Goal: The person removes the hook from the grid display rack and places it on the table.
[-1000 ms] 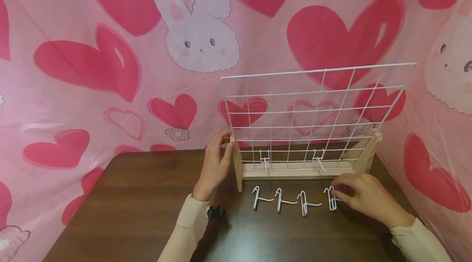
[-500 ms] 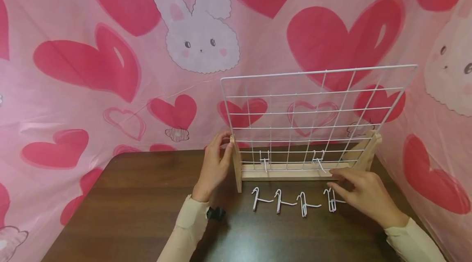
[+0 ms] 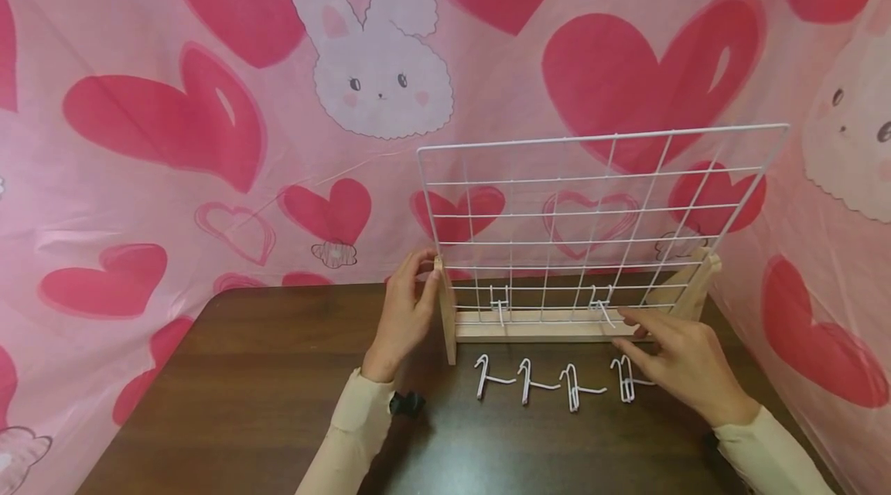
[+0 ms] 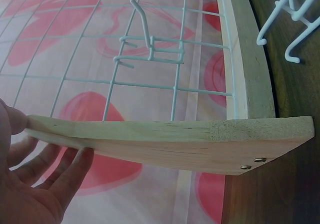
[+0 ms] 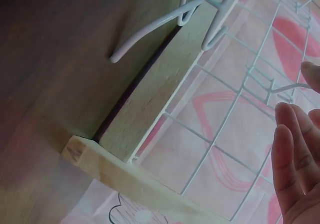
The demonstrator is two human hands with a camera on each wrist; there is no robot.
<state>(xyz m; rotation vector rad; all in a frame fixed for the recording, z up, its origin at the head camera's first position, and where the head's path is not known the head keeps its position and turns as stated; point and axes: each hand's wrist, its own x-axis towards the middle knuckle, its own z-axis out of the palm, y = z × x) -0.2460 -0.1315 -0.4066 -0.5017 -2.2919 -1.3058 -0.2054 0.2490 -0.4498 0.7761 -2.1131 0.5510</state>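
A white wire grid (image 3: 595,138) leans back in a wooden stand with a front rail (image 3: 543,336). My left hand (image 3: 407,313) grips the top of the stand's left side post (image 4: 150,133), thumb on one face and fingers on the other. Two white hooks hang low on the grid, a left hook (image 4: 150,46) and a right hook (image 5: 270,89). My right hand (image 3: 689,360) hovers beside the right hook, thumb and fingers apart with the prong's tip near the gap between them. A loose white hook (image 3: 626,380) lies on the table just below that hand.
More loose hooks lie in a row before the stand: one hook (image 3: 483,377) at left, then another (image 3: 527,382) and a third (image 3: 573,388). The brown table (image 3: 278,394) ends at a pink curtain (image 3: 174,232) behind. At right stands the other side post (image 3: 701,290).
My right hand has moved from the rightmost loose hook up and left toward the right hook on the grid. That loose hook stays on the table. My left hand has kept its grip.
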